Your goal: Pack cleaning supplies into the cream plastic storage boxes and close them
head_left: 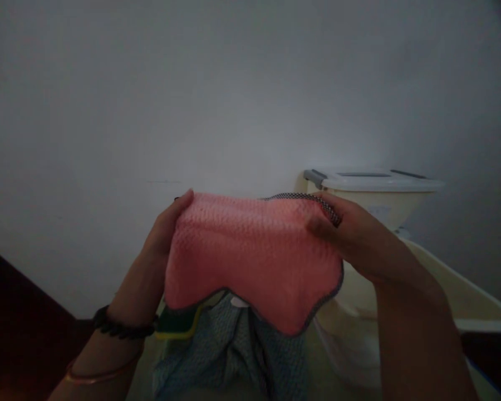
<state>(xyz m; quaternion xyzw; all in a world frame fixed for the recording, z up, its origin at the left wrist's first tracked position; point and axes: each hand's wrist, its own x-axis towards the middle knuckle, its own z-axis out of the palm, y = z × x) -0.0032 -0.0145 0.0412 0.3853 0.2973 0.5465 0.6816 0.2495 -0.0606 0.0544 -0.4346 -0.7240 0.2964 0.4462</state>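
A pink cleaning cloth (250, 245) with a dark stitched edge is stretched between my two hands. My left hand (165, 225) grips its left end, thumb on top and the other fingers hidden behind the fabric. At the other end my right hand (344, 228) pinches the cloth near a dark checked border, thumb in front. The cloth's lower edge hangs in a wavy line. Below it lies a crumpled blue-grey cloth (229, 345), and a green and yellow scrubbing sponge (177, 323) sits at that cloth's left, partly covered by the pink cloth.
On the right stands a cream storage bin (371, 203) with a white lid and grey clip. Nearer is an open cream tub (434, 267), partly behind my right arm. A plain pale wall (234, 100) rises behind everything. The lower left is dark.
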